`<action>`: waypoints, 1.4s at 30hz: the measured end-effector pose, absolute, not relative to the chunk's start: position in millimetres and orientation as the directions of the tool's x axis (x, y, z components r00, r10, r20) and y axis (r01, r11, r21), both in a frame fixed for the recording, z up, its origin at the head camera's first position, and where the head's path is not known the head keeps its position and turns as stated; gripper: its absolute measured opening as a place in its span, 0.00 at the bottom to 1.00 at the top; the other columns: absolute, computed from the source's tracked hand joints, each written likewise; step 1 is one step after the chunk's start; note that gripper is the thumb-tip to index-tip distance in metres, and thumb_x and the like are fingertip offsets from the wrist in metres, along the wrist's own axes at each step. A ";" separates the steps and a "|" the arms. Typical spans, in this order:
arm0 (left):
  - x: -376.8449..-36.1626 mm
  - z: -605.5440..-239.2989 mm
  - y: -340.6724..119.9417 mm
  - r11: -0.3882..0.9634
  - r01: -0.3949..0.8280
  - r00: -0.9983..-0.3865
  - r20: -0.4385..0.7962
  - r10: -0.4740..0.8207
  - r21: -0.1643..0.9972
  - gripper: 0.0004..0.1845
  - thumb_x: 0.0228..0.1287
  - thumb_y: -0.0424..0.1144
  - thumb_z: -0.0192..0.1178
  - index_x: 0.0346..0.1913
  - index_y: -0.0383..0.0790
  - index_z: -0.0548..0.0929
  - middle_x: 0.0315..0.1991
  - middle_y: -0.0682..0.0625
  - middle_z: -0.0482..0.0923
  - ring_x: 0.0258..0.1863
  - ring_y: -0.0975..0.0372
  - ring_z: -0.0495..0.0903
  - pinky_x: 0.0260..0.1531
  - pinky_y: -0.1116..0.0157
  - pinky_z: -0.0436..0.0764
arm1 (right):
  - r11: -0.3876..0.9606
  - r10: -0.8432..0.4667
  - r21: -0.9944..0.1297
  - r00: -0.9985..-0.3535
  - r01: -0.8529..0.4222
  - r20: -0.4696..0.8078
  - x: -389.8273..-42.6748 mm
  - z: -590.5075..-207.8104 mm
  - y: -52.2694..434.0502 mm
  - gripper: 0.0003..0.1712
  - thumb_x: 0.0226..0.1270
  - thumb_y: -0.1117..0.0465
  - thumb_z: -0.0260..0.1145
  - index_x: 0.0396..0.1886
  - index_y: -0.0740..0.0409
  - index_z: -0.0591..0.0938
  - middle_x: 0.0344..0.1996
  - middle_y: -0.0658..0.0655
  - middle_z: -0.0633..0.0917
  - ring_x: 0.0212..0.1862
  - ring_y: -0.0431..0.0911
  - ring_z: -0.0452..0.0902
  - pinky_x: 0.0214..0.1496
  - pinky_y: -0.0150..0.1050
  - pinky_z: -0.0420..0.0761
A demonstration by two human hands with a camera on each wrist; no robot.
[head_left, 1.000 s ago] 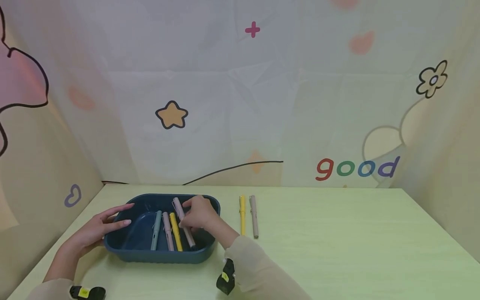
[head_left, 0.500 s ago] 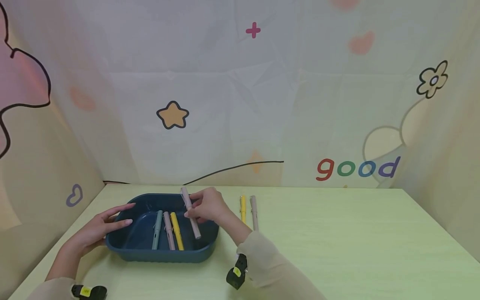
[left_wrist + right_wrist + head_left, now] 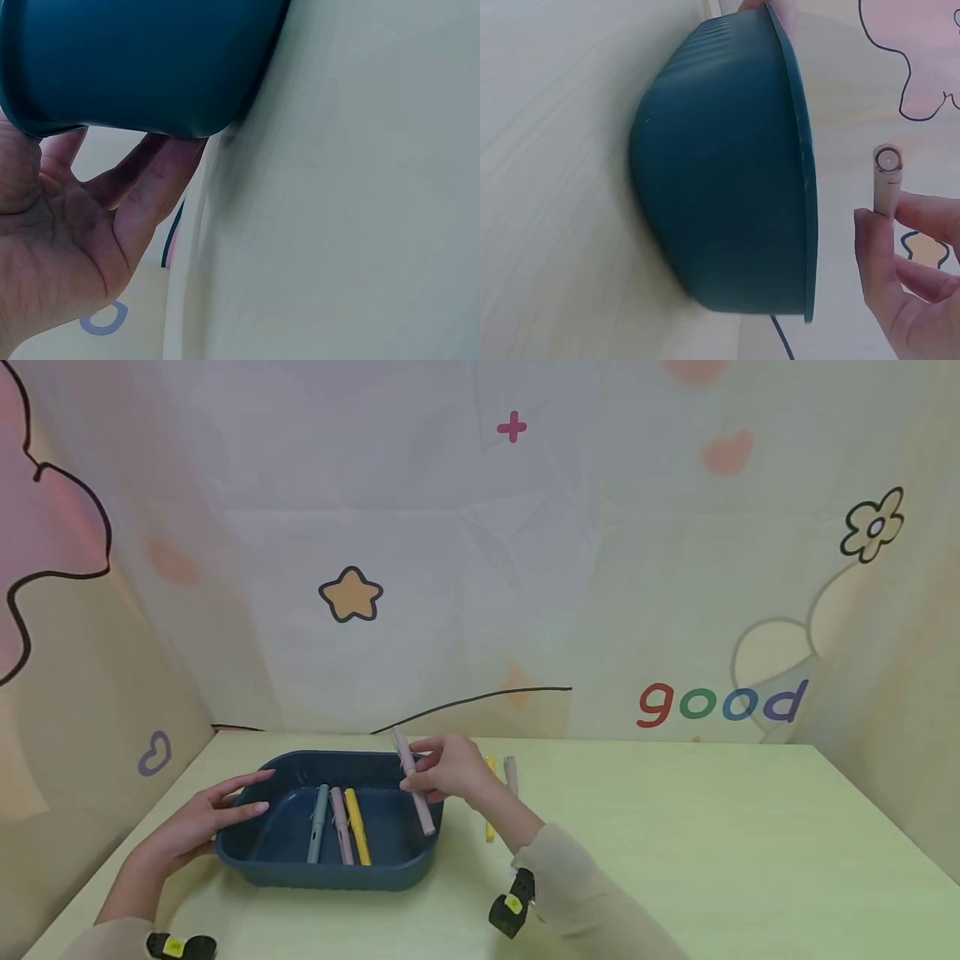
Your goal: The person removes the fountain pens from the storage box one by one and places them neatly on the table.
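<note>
My right hand [image 3: 450, 768] pinches a pale pink pen [image 3: 414, 785] above the right end of a dark blue plastic tub [image 3: 330, 877]. The pen tilts, its clip end up. In the right wrist view the pen [image 3: 888, 180] shows end-on between thumb and fingers, beside the tub's rim. My left hand [image 3: 191, 827] holds the tub at its left end, thumb over the rim; in the left wrist view its fingers [image 3: 154, 199] touch the outer wall. Inside the tub lie a grey-blue pen [image 3: 318, 823], another pink pen [image 3: 342, 827] and a yellow pen [image 3: 357, 827], side by side.
Right of the tub, a yellow pen [image 3: 491, 831] and a grey pen [image 3: 511, 774] lie on the pale table [image 3: 675, 843], partly hidden by my right forearm. A printed cloth [image 3: 480, 568] hangs behind the table and along its sides.
My right hand has lifted the pink pen from inside the tub and moved it up and to the right. My left hand stays on the tub's left end.
</note>
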State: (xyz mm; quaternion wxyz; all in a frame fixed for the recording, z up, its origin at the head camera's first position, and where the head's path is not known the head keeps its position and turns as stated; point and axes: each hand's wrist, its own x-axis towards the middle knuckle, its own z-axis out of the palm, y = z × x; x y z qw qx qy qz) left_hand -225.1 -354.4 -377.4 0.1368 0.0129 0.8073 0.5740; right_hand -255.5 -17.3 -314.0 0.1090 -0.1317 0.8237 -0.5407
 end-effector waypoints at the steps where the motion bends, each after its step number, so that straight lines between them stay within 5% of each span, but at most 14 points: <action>1: -225.3 -377.3 -354.7 0.342 -0.135 -0.963 -0.205 0.177 0.930 0.31 0.63 0.45 0.56 0.68 0.52 0.59 0.68 0.28 0.41 0.57 0.44 0.67 0.43 0.53 0.78 | 0.380 -0.333 -0.920 -0.942 -0.097 -0.038 -256.1 -314.8 -15.0 0.30 0.46 0.69 0.73 0.53 0.64 0.77 0.27 0.56 0.80 0.25 0.44 0.80 0.25 0.37 0.81; 29: -224.7 -380.1 -352.9 0.353 -0.139 -0.966 -0.205 0.158 0.925 0.32 0.62 0.46 0.57 0.68 0.49 0.59 0.67 0.27 0.41 0.57 0.42 0.66 0.42 0.53 0.78 | 0.360 -0.164 -0.933 -0.985 -0.012 -0.051 -280.8 -338.4 77.2 0.29 0.50 0.72 0.69 0.55 0.69 0.73 0.32 0.61 0.79 0.28 0.45 0.81 0.30 0.42 0.82; 38: -224.4 -379.8 -354.5 0.338 -0.145 -0.965 -0.208 0.159 0.930 0.32 0.62 0.45 0.57 0.68 0.50 0.60 0.67 0.26 0.41 0.52 0.48 0.72 0.40 0.54 0.79 | 0.392 -0.096 -0.920 -0.993 0.030 -0.073 -289.2 -343.9 96.2 0.29 0.52 0.70 0.68 0.56 0.69 0.73 0.33 0.63 0.81 0.27 0.44 0.80 0.29 0.41 0.82; 42: -224.9 -379.9 -353.7 0.352 -0.135 -0.966 -0.202 0.161 0.926 0.33 0.62 0.45 0.57 0.69 0.48 0.58 0.67 0.27 0.41 0.56 0.42 0.67 0.42 0.53 0.78 | 0.394 -0.080 -0.919 -0.994 0.034 -0.071 -290.6 -345.4 106.1 0.28 0.53 0.71 0.67 0.56 0.71 0.72 0.33 0.63 0.80 0.26 0.43 0.80 0.30 0.41 0.82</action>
